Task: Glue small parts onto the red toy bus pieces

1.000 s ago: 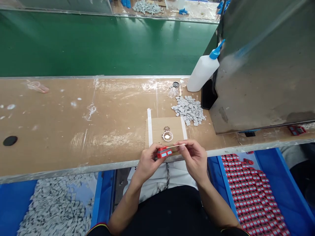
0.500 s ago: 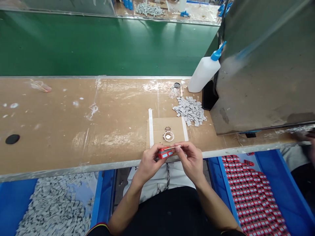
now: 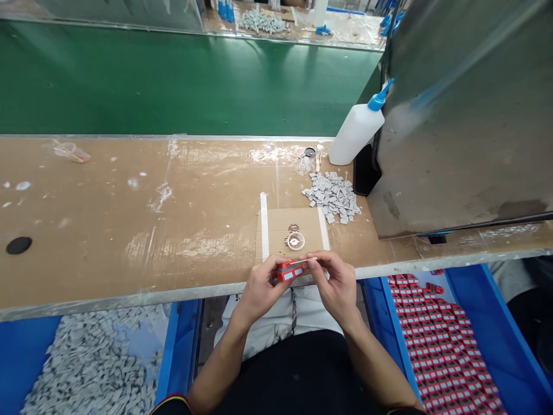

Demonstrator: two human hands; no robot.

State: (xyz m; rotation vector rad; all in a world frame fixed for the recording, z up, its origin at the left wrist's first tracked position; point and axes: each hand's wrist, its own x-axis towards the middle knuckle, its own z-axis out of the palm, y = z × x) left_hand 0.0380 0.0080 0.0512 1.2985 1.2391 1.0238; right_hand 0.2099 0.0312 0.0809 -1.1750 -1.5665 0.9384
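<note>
My left hand (image 3: 258, 288) is closed around a small red toy vehicle body (image 3: 286, 275) with pale blue windows and a grey upper face. In my right hand (image 3: 339, 282), a thin wooden stick (image 3: 305, 261) is pinched between thumb and fingers. The stick lies along the top of the red toy; whether it touches cannot be made out. Just beyond the hands, a small round clear cup (image 3: 296, 241) stands on a cardboard piece (image 3: 276, 230) taped down with white strips. A pile of small grey pieces (image 3: 332, 197) lies to the right of the cardboard.
A white squeeze bottle (image 3: 356, 134) with a blue nozzle stands near a metal panel (image 3: 453, 127). Below the table edge, a left blue bin (image 3: 176, 346) holds grey pieces and a right blue bin (image 3: 510, 323) holds rows of red toys. A green belt (image 3: 173, 80) runs behind.
My hands stay in nearly the same place, with the stick still over the red toy. The view has shifted slightly. A co-worker's hand at the far right is no longer visible.
</note>
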